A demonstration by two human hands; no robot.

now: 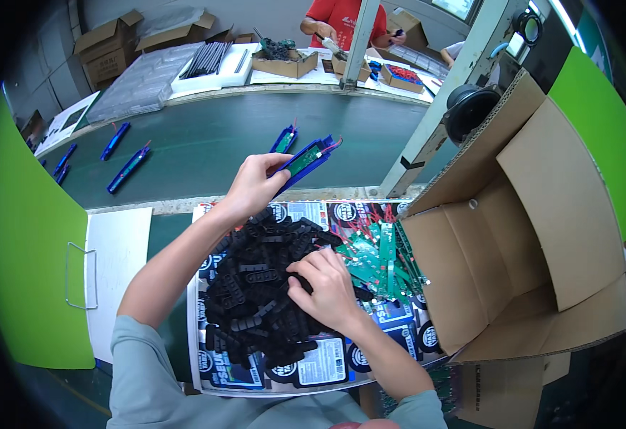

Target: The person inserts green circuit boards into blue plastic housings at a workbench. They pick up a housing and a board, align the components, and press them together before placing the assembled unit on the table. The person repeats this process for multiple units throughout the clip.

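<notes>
My left hand [254,184] is raised over the belt's near edge and holds a long blue plastic shell [306,161] with a green circuit board in it. My right hand [325,284] rests on a heap of small black rubber parts [255,293], with its fingers curled into the pile. Whether it grips one of them is hidden. To the right of the heap lies a pile of green circuit boards [381,257] with red wires. Both piles sit on a printed cardboard sheet [320,361].
A dark green conveyor belt [205,143] carries several more blue shells, such as one blue shell [128,169]. An open cardboard box [520,236] stands at the right. A white sheet [116,264] and a green panel [27,250] lie left. Another person [341,21] works across the belt among boxes.
</notes>
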